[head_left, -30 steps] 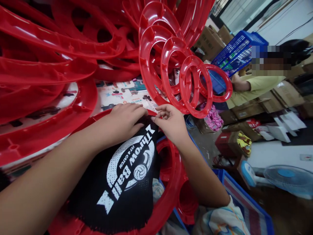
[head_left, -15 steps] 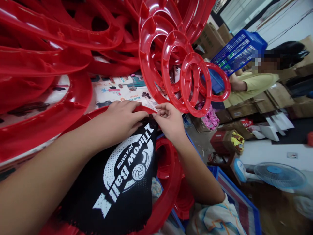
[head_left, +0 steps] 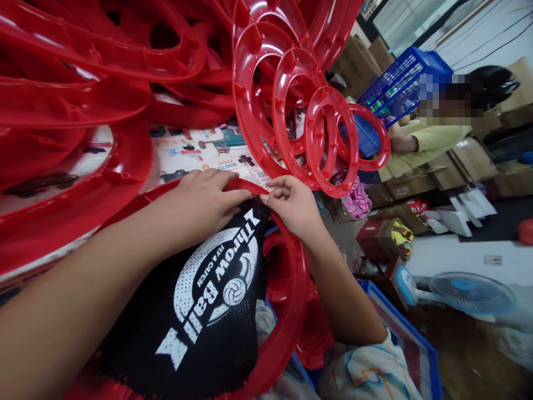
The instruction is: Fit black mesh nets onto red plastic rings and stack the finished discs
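At the cloth's far corner: right hand (head_left: 293,205) has thumb and index finger pretty much closed in a pinch on the edge of the black cloth (head_left: 200,350), right by the rim.

Left-hand side of that corner: left hand (head_left: 204,203) is laid half curled over cloth and rim, thumb reaching almost to the other thumb. Undersides are hidden, so can't tell how tight that grip is, sorry.

Cloth: sits over the big red ring (head_left: 287,336), "Throw Ball" print facing up, near end kinda frayed.

Done so far: only the far corner looks brought up to the rim, I'd say. Can't see whether anything's actually fastened there.

Left over: near end looks loose to me, and the ring's right side is bare.

Bench: printed sheet (head_left: 183,150) on top. Ring's far side is by its near edge. Lots of large red rings (head_left: 125,61) are heaped toward the far left corner, no cloth on the ones I can make out; smaller red rings (head_left: 353,147) lean in a row at the right end.

Past the bench's right edge: co-worker in a yellow top (head_left: 441,144), blue basket (head_left: 400,78) alongside.
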A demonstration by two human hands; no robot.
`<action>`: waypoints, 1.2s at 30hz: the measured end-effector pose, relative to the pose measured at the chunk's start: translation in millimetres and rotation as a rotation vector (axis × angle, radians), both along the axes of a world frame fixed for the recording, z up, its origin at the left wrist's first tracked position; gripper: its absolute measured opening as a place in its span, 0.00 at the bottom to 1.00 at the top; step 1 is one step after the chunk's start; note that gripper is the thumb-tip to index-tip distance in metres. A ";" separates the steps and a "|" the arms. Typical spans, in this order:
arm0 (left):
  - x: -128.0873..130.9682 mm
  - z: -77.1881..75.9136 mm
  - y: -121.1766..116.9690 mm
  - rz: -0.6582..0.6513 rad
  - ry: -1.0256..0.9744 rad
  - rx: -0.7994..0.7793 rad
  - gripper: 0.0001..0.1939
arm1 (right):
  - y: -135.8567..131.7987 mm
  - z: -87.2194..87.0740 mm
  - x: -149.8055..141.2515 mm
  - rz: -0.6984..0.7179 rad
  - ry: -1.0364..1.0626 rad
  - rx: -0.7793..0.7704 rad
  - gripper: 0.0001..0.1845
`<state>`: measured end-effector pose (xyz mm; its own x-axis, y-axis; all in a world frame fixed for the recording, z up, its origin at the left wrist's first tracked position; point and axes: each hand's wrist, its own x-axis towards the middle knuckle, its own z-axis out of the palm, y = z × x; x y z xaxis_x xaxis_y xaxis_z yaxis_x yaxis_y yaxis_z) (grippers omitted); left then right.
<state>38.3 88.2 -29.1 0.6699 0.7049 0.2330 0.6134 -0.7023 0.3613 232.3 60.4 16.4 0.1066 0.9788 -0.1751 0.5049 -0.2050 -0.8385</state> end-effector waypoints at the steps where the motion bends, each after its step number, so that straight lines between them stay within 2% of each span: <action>1: 0.0 0.1 -0.4 0.004 -0.007 0.000 0.22 | 0.5 2.0 1.3 0.005 0.039 -0.028 0.13; 5: -0.7 1.0 -0.7 -0.005 -0.003 -0.027 0.22 | 2.9 7.4 4.9 0.029 0.111 -0.102 0.14; 8: -2.4 1.4 1.5 -0.018 -0.001 -0.062 0.23 | -4.2 15.3 3.1 0.025 0.022 -0.057 0.11; 10: -3.9 1.2 3.4 -0.034 0.004 -0.083 0.23 | -16.0 25.1 -1.6 0.052 -0.145 -0.035 0.04; 13: -4.8 1.5 4.4 -0.033 0.033 -0.120 0.23 | -36.2 40.2 -13.8 0.218 -0.490 -0.125 0.12; 15: -3.8 3.7 2.7 0.008 0.048 -0.137 0.23 | -43.8 43.8 -23.5 0.328 -0.699 -0.204 0.14; 18: -1.6 9.8 -2.6 0.071 0.072 -0.128 0.23 | -43.3 36.0 -35.7 0.360 -0.928 -0.220 0.17; 22: -4.0 14.4 -9.2 0.111 0.168 -0.093 0.24 | -36.0 19.1 -43.9 0.404 -1.041 -0.121 0.16; 26: -13.0 16.1 -17.0 0.218 0.254 -0.067 0.22 | -31.2 14.5 -47.1 0.407 -1.050 -0.028 0.12; 29: -14.7 28.8 -24.1 0.346 0.308 -0.071 0.22 | -28.6 14.6 -48.5 0.388 -0.969 0.034 0.11; 31: -10.8 39.7 -25.5 0.377 0.363 -0.104 0.25 | -27.2 13.3 -49.0 0.354 -0.899 0.067 0.09; 33: -4.8 45.0 -21.8 0.360 0.372 -0.098 0.30 | -25.5 10.5 -48.0 0.304 -0.820 0.089 0.07; 36: 0.4 37.5 -9.4 0.182 0.227 -0.076 0.31 | -21.3 3.6 -42.0 0.240 -0.565 0.095 0.02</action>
